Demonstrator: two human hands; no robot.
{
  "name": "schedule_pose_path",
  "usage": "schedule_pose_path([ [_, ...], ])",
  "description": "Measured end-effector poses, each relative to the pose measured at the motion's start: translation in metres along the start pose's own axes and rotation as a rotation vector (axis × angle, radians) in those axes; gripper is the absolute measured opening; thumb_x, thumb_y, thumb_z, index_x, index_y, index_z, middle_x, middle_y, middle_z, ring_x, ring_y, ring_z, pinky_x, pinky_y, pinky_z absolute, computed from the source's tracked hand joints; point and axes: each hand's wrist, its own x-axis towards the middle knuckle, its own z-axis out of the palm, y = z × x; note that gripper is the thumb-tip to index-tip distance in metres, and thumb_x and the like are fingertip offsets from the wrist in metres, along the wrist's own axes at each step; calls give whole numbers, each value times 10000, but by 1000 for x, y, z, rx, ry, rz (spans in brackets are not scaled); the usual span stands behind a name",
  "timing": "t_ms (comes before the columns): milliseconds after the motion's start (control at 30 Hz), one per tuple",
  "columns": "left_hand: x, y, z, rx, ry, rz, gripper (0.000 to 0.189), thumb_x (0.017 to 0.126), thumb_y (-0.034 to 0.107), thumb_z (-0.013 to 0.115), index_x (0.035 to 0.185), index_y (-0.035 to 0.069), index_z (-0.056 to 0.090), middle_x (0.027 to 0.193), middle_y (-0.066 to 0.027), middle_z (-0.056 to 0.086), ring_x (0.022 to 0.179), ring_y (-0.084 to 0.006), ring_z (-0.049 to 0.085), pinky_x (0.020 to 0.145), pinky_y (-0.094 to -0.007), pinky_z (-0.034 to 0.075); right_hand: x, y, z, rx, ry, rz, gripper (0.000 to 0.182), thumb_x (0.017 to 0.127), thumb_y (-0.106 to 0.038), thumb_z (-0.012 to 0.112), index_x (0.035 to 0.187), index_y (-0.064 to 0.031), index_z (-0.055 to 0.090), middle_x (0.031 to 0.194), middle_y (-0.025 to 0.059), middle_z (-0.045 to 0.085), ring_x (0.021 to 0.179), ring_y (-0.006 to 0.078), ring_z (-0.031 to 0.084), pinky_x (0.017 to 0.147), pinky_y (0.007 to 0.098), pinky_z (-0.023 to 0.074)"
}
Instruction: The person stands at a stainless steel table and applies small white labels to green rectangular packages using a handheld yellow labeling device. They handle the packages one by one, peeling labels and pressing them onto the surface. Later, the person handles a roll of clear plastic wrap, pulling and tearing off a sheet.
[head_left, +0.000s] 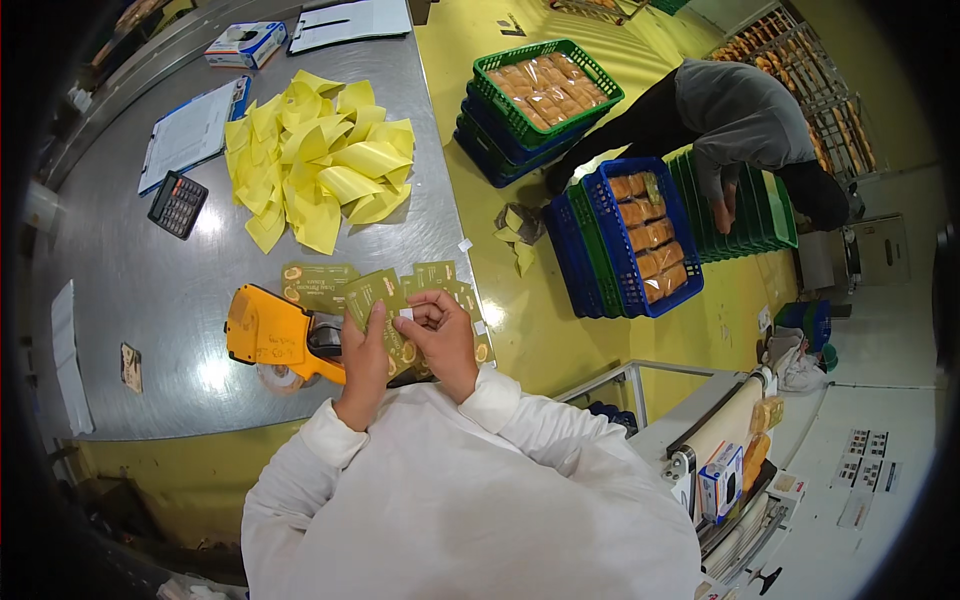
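Observation:
My left hand (365, 367) holds a few green printed labels (373, 294) fanned over the steel table's near edge. At their right side, my right hand (444, 337) pinches a small white sticker (406, 313) between thumb and forefinger, against the top label. Beneath and beside the hands lie more green labels (319, 285), some with white stickers on them. An orange handheld labelling gun (270, 330) rests left of my left hand, its handle partly hidden by that hand. Under the gun a roll of clear tape (277, 377) is partly visible.
Loose yellow paper slips (322, 157) are heaped on the steel table (165, 300). Around them lie a calculator (178, 205), a clipboard (191, 135) and a glove box (246, 45). On the right, a person (742, 112) bends over green crates (686, 187), beside blue crates (600, 225) of packed bread.

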Motion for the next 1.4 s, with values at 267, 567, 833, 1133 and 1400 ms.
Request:
schedule_pose_path([
  [267,-4,18,2,-374,-7,-177,338,1003,189,564,1294,24,513,1205,-94,604,1081,-174,603,913,-317,495,0,2,-3,-198,43,-61,363,865,-17,728,1221,14,663,888,50,699,747,74,607,658,220,499],
  [567,-4,11,5,-552,-21,-265,353,1059,192,431,1380,47,447,1297,-93,566,1168,-207,566,1007,-355,455,5,3,0,-541,57,-440,350,845,-17,731,1192,-50,705,915,150,734,730,142,661,681,263,523],
  [833,-4,7,6,-584,10,-223,339,1060,220,437,1353,52,467,1279,-70,569,1156,-190,562,988,-355,467,8,10,3,-576,25,-575,275,839,-13,732,1113,-35,734,966,163,734,797,180,696,715,275,536],
  [1133,-2,8,5,-534,-68,-132,376,1065,244,411,1382,45,437,1317,-108,555,1209,-205,542,1028,-363,447,4,4,9,-354,-11,-212,339,832,-10,751,1162,7,676,936,94,721,788,110,645,737,252,532],
  [1400,-2,17,-3,-509,-32,-174,466,1060,422,397,1298,30,478,1198,-140,596,1087,-233,603,949,-384,507,-1,11,-2,-222,-115,-118,231,831,30,739,1054,13,679,888,36,667,768,76,599,708,228,506],
])
